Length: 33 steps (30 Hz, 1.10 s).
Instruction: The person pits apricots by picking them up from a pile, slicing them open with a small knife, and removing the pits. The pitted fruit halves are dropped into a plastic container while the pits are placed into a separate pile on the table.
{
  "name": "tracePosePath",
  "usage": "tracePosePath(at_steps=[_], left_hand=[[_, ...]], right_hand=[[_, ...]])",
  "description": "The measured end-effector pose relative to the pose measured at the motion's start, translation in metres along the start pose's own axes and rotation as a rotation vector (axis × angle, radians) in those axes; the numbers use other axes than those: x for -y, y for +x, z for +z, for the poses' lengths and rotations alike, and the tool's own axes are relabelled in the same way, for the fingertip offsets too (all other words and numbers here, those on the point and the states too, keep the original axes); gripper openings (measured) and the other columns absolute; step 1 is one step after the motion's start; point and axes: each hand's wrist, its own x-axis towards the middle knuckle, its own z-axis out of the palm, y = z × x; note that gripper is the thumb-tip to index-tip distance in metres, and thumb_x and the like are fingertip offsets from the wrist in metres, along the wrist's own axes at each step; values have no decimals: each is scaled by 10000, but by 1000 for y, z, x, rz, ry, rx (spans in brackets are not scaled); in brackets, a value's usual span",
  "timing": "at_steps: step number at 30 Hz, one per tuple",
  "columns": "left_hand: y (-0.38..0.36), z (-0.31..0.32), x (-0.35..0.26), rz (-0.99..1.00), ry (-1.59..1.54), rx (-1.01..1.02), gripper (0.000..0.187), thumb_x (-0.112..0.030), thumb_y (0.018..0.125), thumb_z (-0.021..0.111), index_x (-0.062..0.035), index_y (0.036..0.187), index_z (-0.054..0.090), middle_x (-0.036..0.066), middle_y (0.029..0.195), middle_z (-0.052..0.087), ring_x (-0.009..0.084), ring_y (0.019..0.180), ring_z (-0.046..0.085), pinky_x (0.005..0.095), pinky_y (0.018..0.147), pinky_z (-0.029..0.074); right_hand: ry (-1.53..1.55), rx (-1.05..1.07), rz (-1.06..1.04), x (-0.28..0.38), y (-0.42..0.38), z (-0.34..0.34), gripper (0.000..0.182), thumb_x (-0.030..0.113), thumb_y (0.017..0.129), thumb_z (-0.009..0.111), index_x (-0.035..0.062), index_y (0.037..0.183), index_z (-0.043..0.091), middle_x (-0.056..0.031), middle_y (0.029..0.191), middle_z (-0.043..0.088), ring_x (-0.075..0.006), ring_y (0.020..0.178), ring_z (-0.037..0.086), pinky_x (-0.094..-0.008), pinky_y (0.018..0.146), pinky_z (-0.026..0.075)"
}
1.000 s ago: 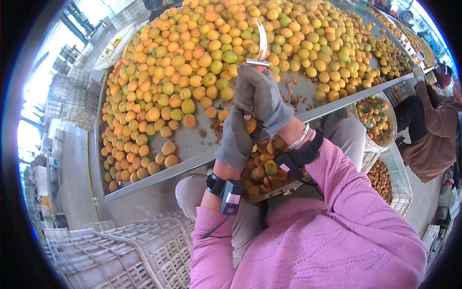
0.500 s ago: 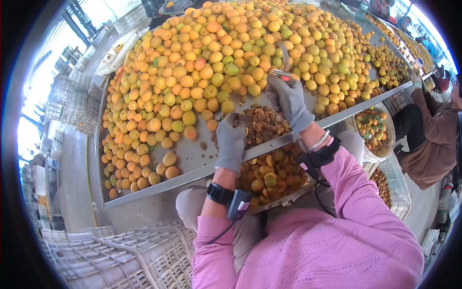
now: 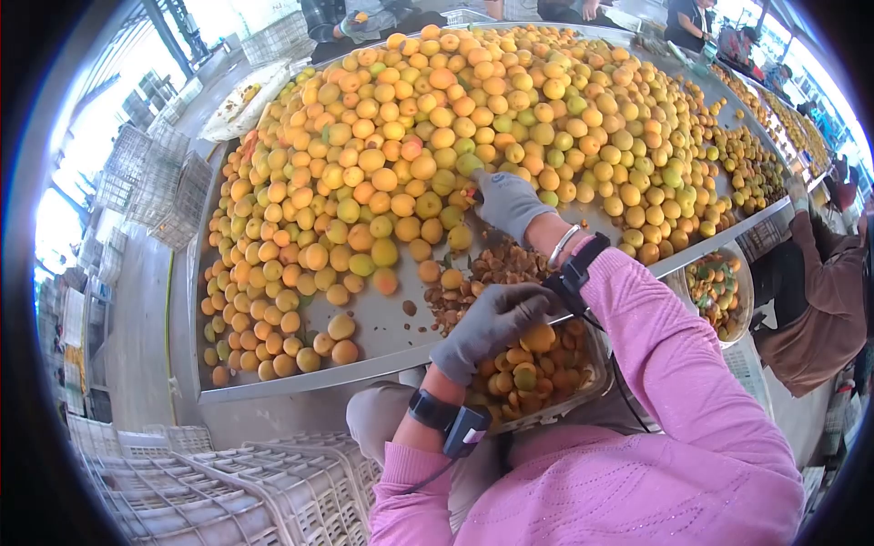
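My right hand (image 3: 512,204), in a grey glove, reaches to the near edge of the apricot pile (image 3: 401,164). It is closed round a small knife (image 3: 472,195); only a bit of red handle shows, and its blade is hidden. The fingertips lie against a greenish apricot (image 3: 468,165). My left hand (image 3: 496,326), also gloved, is over the table's front rim with its fingers loosely stretched out. Just below those fingers is an orange apricot piece (image 3: 538,338), above a crate of cut apricots (image 3: 546,375). Between my hands lies a heap of brown pits (image 3: 499,264).
The metal table's rim (image 3: 364,372) runs across in front of me. At right stands a white bucket (image 3: 748,314) of fruit scraps, beside a person in brown (image 3: 815,309). White plastic crates (image 3: 273,482) are stacked at lower left. Other people sit at the far side.
My left hand has moved from beside the pits down and right, over the crate. My right hand has moved up and left to the apricots, with the knife. The view has shifted slightly.
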Motion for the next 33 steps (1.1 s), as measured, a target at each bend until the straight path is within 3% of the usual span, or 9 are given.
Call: tracePosePath(at_steps=[3, 4, 6, 7, 9, 15, 19, 27, 33], left_hand=[[5, -19, 10, -23, 11, -146, 301, -221, 991, 560, 5, 1182, 620, 53, 1050, 668, 119, 971, 585, 268, 839, 471], [9, -25, 16, 83, -51, -425, 330, -224, 995, 551, 0, 1235, 582, 59, 1106, 646, 124, 1003, 576, 274, 863, 468], [10, -25, 11, 188, -121, -713, 364, -226, 999, 543, -5, 1289, 544, 65, 1161, 625, 130, 1035, 566, 279, 887, 465], [8, -16, -12, 333, -132, -682, 408, -278, 1001, 538, -16, 1313, 512, 71, 1186, 602, 136, 1035, 572, 284, 881, 484], [10, -14, -20, 482, -143, -644, 454, -331, 1004, 533, -28, 1337, 480, 77, 1210, 579, 142, 1036, 577, 289, 875, 503], [1, -21, -7, 454, -303, -558, 473, -397, 995, 534, -34, 1297, 498, 61, 1175, 581, 145, 1028, 570, 299, 897, 482], [-9, -24, -14, 377, -332, -543, 455, -417, 990, 536, -37, 1240, 520, 46, 1089, 591, 113, 906, 585, 257, 788, 493], [-13, -21, -15, 285, -348, -443, 433, -453, 1000, 495, -40, 1126, 531, 10, 853, 574, 68, 658, 524, 208, 540, 418], [-9, -15, -3, 297, -444, -489, 389, -435, 1018, 463, -61, 1093, 539, -10, 802, 541, 37, 616, 478, 194, 520, 397]], right_hand=[[294, -68, -87, -5, 1, -2, 382, 309, 836, 656, 20, 1082, 606, -149, 829, 673, -293, 751, 661, -384, 669, 514], [289, -63, -97, 0, -4, -15, 382, 309, 836, 656, 20, 1082, 606, -149, 829, 673, -293, 751, 661, -384, 669, 514], [1163, 418, 273, 9, -27, -37, 334, 348, 920, 595, 39, 1045, 604, -75, 686, 600, -175, 545, 569, -287, 485, 429], [1157, 421, 271, 12, -37, -34, 334, 348, 920, 595, 39, 1045, 604, -75, 686, 600, -175, 545, 569, -287, 485, 429], [1811, 706, 194, 18, -63, -30, 409, 474, 954, 536, 85, 911, 653, 6, 609, 526, -93, 484, 485, -221, 432, 359], [1382, 175, 246, 64, -110, -61, 421, 442, 971, 557, 28, 998, 630, 4, 742, 591, -71, 635, 548, -205, 552, 438], [1100, 168, -101, 47, -127, -68, 339, 354, 991, 556, 22, 1049, 587, -20, 808, 607, -96, 706, 497, -276, 632, 437], [864, 145, -104, 54, -138, -66, 340, 330, 1007, 518, -8, 1018, 553, -105, 761, 587, -136, 703, 491, -324, 651, 447], [844, 39, -138, 60, -144, -55, 298, 279, 1002, 529, -18, 999, 559, -120, 757, 624, -174, 700, 602, -334, 650, 484]])
